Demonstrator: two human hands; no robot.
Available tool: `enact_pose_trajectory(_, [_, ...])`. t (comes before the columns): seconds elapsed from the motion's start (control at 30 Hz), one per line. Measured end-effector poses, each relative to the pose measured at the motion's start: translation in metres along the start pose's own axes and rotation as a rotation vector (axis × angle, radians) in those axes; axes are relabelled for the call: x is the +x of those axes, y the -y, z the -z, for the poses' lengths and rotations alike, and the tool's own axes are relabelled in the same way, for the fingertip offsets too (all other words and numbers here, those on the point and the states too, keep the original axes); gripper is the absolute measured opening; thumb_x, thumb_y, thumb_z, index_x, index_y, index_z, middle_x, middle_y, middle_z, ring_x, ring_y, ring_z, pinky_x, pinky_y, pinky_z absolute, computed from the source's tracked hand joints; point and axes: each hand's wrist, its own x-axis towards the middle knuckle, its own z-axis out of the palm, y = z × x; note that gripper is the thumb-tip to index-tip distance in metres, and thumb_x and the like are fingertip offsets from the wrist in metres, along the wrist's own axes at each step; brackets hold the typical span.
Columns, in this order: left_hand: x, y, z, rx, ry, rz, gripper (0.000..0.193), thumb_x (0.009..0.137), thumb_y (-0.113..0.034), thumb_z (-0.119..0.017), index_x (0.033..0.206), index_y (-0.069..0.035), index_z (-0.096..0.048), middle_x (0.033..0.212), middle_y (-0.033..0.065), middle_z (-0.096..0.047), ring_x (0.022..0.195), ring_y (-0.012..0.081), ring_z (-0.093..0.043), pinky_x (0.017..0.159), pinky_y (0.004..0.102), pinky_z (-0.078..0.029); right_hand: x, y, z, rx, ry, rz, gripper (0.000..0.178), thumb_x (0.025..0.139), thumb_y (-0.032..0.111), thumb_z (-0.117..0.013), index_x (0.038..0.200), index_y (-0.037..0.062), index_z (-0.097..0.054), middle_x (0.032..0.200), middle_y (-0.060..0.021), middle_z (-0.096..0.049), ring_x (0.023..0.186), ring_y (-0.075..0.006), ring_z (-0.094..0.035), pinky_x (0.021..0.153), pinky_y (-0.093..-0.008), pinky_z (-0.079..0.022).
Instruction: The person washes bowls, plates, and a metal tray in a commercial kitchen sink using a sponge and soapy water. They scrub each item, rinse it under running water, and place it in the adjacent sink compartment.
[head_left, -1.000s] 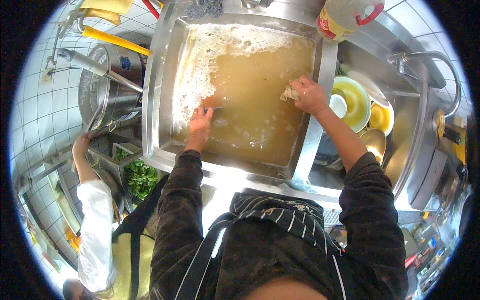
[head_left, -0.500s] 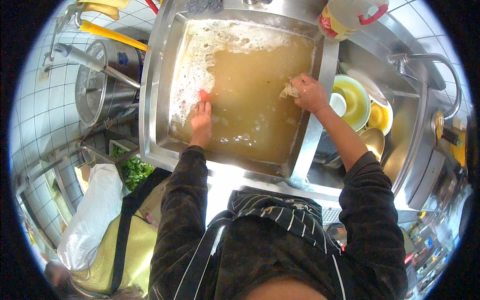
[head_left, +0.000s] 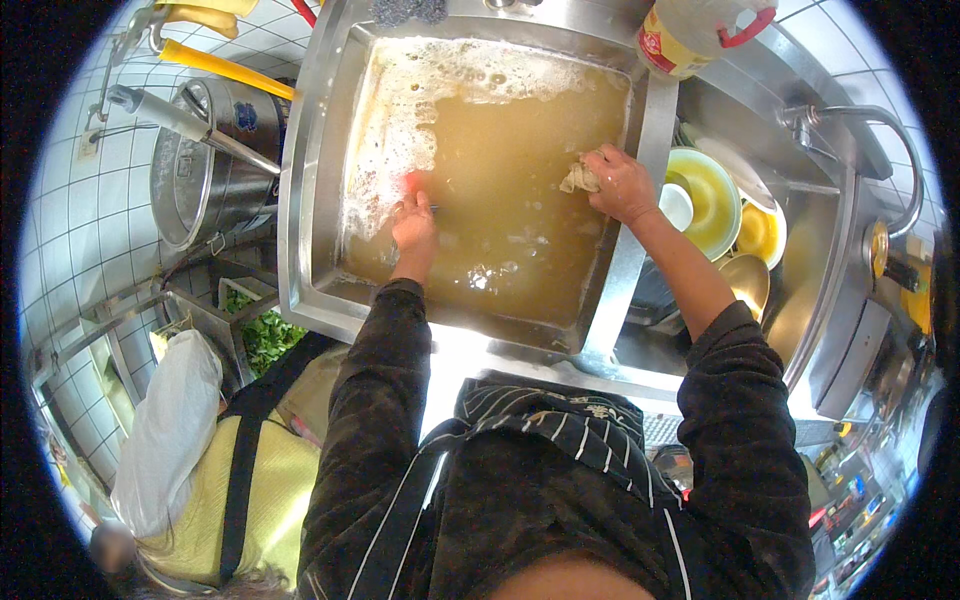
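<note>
A steel sink [head_left: 297, 215] holds murky brown water [head_left: 510, 190], with white foam [head_left: 385, 110] along its far and left sides. Over the right part of the water, my right hand [head_left: 622, 187] is closed round a crumpled beige cloth [head_left: 579, 179]. My left hand [head_left: 413, 230] is at the left, low at the foam's edge, with its fingers curled. A thin dark edge shows beside those fingertips, but I cannot make out what it belongs to. Just beyond them a small red thing [head_left: 412, 182] shows in the foam. Whatever lies under the water is hidden.
In the right-hand basin stand yellow-green bowls [head_left: 712, 205] and a metal bowl [head_left: 745, 280], near a curved faucet [head_left: 905, 150]. A large plastic jug [head_left: 680, 45] and a dark scourer [head_left: 410, 10] sit on the rim. Left are a steel pot [head_left: 185, 190] and another person [head_left: 215, 490].
My left hand has shifted slightly right and toward me, and its fingers have curled. My right hand stays put with the cloth. The other person's white sleeve has moved a little left.
</note>
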Motion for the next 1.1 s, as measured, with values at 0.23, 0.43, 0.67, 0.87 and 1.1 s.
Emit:
enact_pose_trajectory(0.23, [0.005, -0.006, -0.006, -0.15, -0.005, 0.084, 0.045, 0.088, -0.009, -0.047, 0.132, -0.007, -0.038, 0.128, 0.0136, -0.043, 0.11, 0.031, -0.052, 0.082, 0.0411, -0.051, -0.001, -0.003, -0.004, -0.011, 0.002, -0.002, 0.044, 0.057, 0.008, -0.069, 0.1, 0.0128, -0.06, 0.091, -0.0078, -0.055, 0.086, -0.029, -0.059, 0.074, -0.0385, -0.052])
enact_pose_trajectory(0.43, [0.014, -0.009, -0.014, -0.044, 0.133, 0.084, 0.051, 0.089, -0.015, -0.047, 0.138, -0.007, -0.033, 0.14, 0.0153, -0.035, 0.116, 0.0312, -0.049, 0.088, 0.044, -0.048, -0.002, -0.009, -0.01, 0.01, 0.128, -0.062, 0.052, 0.058, 0.017, -0.078, 0.105, 0.0137, -0.055, 0.11, -0.0134, -0.056, 0.101, -0.0325, -0.058, 0.083, -0.0418, -0.05])
enact_pose_trajectory(0.67, [-0.005, 0.002, -0.003, 0.154, -0.007, -0.205, 0.06, 0.077, -0.011, -0.058, 0.133, -0.006, -0.041, 0.137, 0.0163, -0.039, 0.123, 0.0304, -0.042, 0.095, 0.044, -0.042, -0.001, -0.007, -0.007, 0.042, 0.091, -0.052, 0.052, 0.058, 0.018, -0.077, 0.105, 0.014, -0.055, 0.116, -0.0148, -0.055, 0.101, -0.0334, -0.059, 0.084, -0.0415, -0.05])
enact_pose_trajectory(0.87, [-0.031, 0.017, 0.066, -0.102, -0.221, -0.345, 0.039, 0.063, -0.001, -0.062, 0.101, -0.005, -0.058, 0.124, 0.0109, -0.048, 0.118, 0.0319, -0.042, 0.092, 0.0411, -0.044, 0.002, -0.004, -0.006, 0.034, 0.191, -0.084, 0.054, 0.059, 0.018, -0.075, 0.11, 0.0134, -0.056, 0.121, -0.0177, -0.054, 0.105, -0.0342, -0.058, 0.088, -0.0416, -0.049])
enact_pose_trajectory(1.1, [-0.054, 0.034, 0.132, -0.588, -0.527, -0.005, 0.027, 0.064, 0.005, -0.054, 0.088, -0.001, -0.063, 0.094, 0.0176, -0.063, 0.088, 0.035, -0.061, 0.08, 0.0392, -0.048, 0.003, 0.003, 0.004, -0.015, 0.14, -0.05, 0.053, 0.062, 0.016, -0.07, 0.114, 0.0118, -0.058, 0.117, -0.0206, -0.056, 0.106, -0.0351, -0.057, 0.09, -0.0422, -0.047])
